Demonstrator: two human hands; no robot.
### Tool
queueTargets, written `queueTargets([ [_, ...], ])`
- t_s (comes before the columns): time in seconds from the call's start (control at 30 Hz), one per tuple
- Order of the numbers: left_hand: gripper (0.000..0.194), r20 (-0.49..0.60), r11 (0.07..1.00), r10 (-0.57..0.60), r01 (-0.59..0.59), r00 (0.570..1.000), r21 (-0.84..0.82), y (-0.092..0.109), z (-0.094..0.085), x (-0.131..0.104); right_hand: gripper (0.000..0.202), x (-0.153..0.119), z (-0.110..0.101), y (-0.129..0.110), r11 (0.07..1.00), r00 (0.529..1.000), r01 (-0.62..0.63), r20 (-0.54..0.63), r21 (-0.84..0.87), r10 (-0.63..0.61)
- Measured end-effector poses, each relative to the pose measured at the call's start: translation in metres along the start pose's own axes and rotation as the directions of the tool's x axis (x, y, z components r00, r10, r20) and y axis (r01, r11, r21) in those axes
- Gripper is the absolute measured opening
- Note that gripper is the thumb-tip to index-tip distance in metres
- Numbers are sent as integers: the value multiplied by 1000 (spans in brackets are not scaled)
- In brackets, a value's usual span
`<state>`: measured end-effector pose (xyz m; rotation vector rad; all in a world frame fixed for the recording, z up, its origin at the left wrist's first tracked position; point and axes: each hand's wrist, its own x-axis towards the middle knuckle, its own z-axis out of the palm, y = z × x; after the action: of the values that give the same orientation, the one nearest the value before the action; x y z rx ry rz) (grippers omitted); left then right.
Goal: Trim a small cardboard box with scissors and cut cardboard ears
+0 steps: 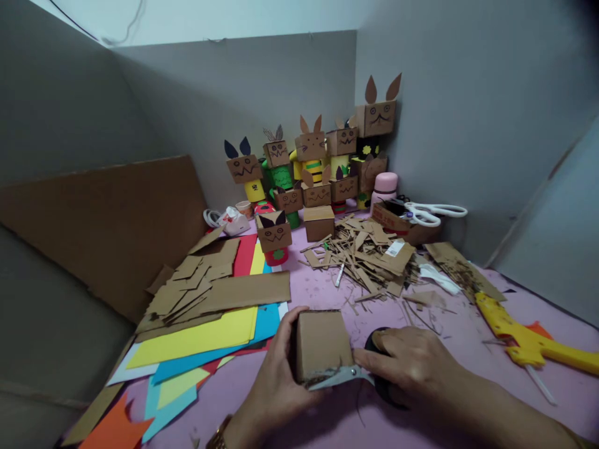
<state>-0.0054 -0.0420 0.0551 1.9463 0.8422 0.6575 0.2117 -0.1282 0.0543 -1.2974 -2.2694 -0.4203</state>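
Note:
A small brown cardboard box (324, 340) sits in my left hand (279, 373), with the fingers wrapped round its left side. My right hand (412, 362) grips a pair of scissors (345, 376) by its black handles. The blades lie along the near lower edge of the box, where the cardboard looks rough and frayed. Part of the blades is hidden against the box, so I cannot tell how far they reach into it. A thin dark strand hangs below the scissors.
Cardboard animal figures (274, 234) stand at the back. Cardboard scraps (365, 249) lie in a heap beyond my right hand. A yellow glue gun (519, 333) rests at the right. Coloured paper (196, 337) and cardboard strips (253, 290) spread leftward. White scissors (421, 213) lie on a carton.

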Motion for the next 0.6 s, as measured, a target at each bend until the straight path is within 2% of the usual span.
queueTargets([
  [0.2, 84, -24, 1000, 9, -10, 1000, -18, -1, 2, 0, 31, 2, 0, -4, 997, 1000, 8, -26, -73, -10],
  [0.33, 84, -10, 999, 31, -31, 999, -27, -1, 3, 0, 16, 4, 2, -9, 997, 1000, -7, -1, -79, 7],
  [0.47, 82, -13, 999, 35, -36, 999, -36, 0, 4, 0, 18, 4, 5, -10, 995, 999, 5, -40, -101, -10],
  [0.6, 83, -24, 999, 37, -38, 999, -32, 0, 4, 1, 30, 3, 5, -7, 993, 999, 13, -45, -121, -19],
])
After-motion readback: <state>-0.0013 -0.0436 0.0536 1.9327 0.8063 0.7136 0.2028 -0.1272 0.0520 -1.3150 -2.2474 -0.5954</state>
